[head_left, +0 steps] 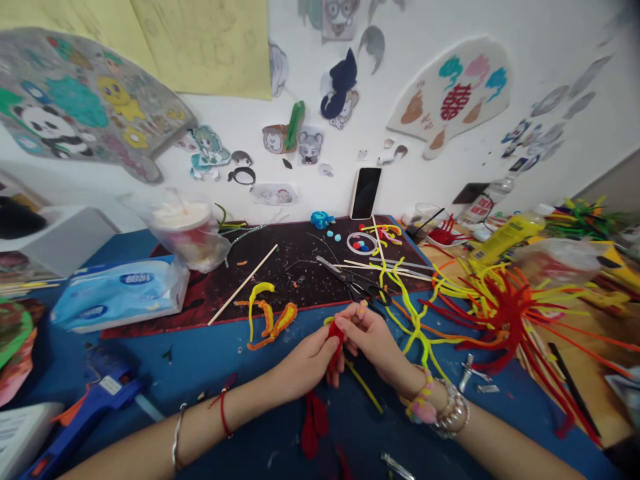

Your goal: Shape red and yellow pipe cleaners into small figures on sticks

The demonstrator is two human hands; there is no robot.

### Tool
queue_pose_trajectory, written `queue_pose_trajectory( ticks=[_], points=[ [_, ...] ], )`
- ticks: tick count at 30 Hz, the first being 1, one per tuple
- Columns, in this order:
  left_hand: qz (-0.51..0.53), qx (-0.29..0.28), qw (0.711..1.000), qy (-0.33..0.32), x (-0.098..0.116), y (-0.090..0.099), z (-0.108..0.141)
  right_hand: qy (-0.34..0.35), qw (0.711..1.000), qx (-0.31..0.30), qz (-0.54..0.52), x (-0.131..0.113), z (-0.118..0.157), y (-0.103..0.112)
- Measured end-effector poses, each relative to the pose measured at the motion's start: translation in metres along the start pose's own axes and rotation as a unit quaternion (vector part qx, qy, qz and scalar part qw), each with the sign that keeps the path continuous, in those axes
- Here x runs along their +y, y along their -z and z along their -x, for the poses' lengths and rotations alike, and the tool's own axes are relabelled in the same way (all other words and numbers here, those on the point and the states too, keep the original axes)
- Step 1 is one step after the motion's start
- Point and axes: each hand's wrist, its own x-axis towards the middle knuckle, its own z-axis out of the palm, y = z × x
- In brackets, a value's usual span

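Left hand [305, 363]: fingers pressed together, pinching red pipe cleaner [336, 343] at 12 o'clock between both hands | right hand [373, 337]: fingertips pinching same piece from opposite side, grip close and firm | scissors [353, 285] at 1 o'clock | glue gun [95, 393] at 8 o'clock

The red double-happiness character 囍 [456, 101] stands on the pale fan-shaped card [425, 73] on the wall; the tissue pack's [115, 295] blue lettering is too small to read.
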Motion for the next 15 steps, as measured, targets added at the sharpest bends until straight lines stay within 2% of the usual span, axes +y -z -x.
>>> queue_pose_trajectory(
  ticks=[6, 11, 13, 15],
  points=[
    [-0.019, 0.020, 1.000, 0.005, -0.003, 0.001, -0.002, 0.003, 1.000, -0.017, 0.010, -0.002, 0.002, 0.004],
    [-0.079, 0.047, 0.996, 0.007, 0.003, 0.001, 0.005, -0.003, 0.996, -0.084, 0.040, -0.006, 0.001, 0.007],
    [-0.100, 0.038, 0.994, 0.010, 0.008, 0.000, 0.008, 0.006, 0.995, -0.080, 0.051, -0.007, 0.002, 0.009],
    [-0.124, 0.035, 0.992, 0.006, 0.010, -0.001, 0.008, 0.020, 0.997, -0.051, 0.056, -0.008, 0.003, 0.008]
  ],
)
